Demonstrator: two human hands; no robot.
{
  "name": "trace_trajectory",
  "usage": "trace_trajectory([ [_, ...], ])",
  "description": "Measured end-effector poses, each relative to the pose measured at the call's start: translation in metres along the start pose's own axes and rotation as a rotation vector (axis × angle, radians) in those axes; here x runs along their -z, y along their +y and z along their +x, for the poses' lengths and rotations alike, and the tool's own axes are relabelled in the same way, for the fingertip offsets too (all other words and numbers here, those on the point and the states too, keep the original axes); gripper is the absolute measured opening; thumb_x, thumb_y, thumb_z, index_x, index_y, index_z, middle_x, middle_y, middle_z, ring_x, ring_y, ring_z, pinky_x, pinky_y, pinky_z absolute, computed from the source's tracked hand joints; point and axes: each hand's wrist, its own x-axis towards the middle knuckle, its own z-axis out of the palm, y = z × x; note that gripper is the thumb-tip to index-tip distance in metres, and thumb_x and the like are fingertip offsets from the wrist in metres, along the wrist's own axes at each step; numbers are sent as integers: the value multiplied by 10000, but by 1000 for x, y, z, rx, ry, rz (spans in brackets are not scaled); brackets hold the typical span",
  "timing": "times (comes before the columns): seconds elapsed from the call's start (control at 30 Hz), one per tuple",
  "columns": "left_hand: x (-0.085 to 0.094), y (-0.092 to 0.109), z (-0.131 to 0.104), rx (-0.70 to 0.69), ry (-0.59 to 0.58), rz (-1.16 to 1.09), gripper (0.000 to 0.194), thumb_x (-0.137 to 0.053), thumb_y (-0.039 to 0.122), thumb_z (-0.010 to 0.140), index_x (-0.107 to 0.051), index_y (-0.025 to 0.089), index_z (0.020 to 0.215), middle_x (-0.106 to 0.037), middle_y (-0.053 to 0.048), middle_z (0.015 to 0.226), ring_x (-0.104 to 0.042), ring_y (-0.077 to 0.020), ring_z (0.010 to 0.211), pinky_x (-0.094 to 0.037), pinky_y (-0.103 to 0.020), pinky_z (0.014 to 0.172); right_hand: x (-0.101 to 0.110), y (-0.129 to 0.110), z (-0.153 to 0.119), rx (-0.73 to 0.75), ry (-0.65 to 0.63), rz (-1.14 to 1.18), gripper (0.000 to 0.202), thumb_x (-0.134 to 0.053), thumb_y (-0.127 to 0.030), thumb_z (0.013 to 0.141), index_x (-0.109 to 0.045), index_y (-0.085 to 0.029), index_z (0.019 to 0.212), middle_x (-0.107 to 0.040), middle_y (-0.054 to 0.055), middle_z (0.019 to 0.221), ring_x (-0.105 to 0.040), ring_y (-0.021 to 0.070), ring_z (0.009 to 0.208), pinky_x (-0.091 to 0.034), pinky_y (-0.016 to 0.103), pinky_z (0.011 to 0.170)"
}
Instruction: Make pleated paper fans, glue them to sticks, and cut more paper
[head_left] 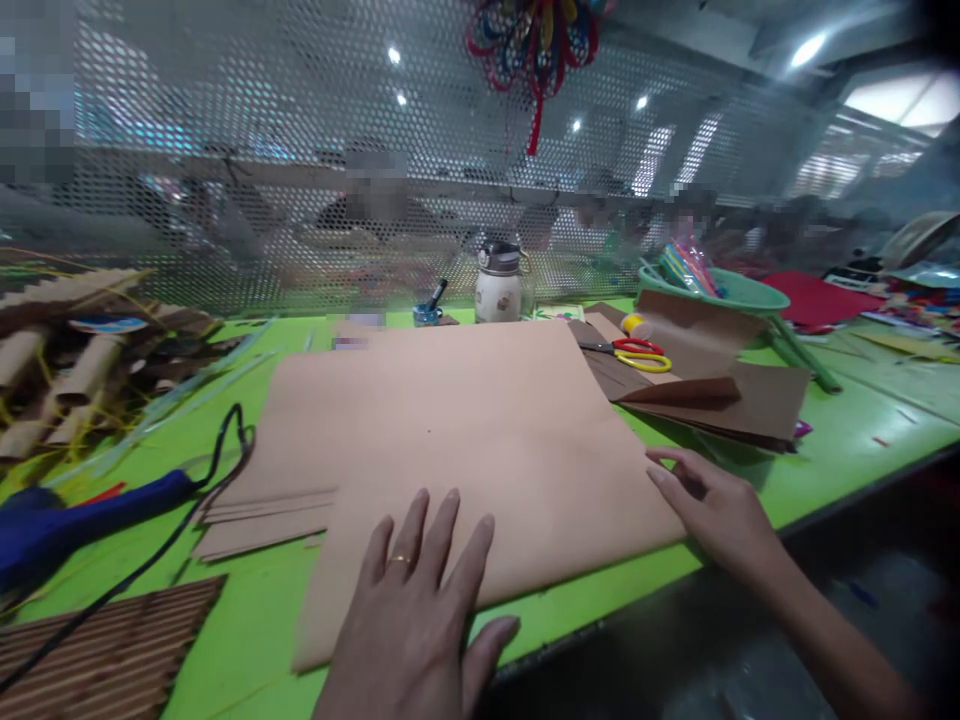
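Note:
A large tan paper sheet (480,430) lies over the green table, its near edge at the table's front. My left hand (420,610) rests on its near left part, fingers spread, a ring on one finger, nothing held. At the sheet's right edge is my right hand (716,505), thumb and forefinger brought together on the edge. More tan sheets (262,520) show under the big one at the left. Brown paper pieces (757,400) lie to the right, with red and yellow scissors (637,353) on them.
A blue glue gun (97,520) with a black cord and corrugated cardboard (112,655) are at the left, below cardboard rolls (90,365). A bottle (499,285) stands at the back by a mesh screen (300,200). A green basket (742,290) sits back right.

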Motion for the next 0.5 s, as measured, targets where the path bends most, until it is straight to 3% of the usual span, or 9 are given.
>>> trace_trajectory([
  [0.23, -3, 5, -4, 31, 45, -40, 620, -603, 491, 824, -476, 258, 1384, -475, -126, 1461, -396, -389, 1348, -361, -584, 1019, -1, 11, 0, -74, 0, -39, 503, -514, -605, 786, -719, -212, 1022, -603, -2, 657, -505, 158, 536, -395, 262, 494],
  [0.5, -18, 9, -7, 68, 117, -46, 659, -654, 432, 770, -473, 263, 1381, -469, -118, 1466, -345, -386, 1375, -301, -600, 1053, -1, 15, 3, -146, -22, -6, 562, -506, -634, 751, -711, -207, 1052, -644, 6, 733, -570, 180, 660, -430, 257, 579],
])
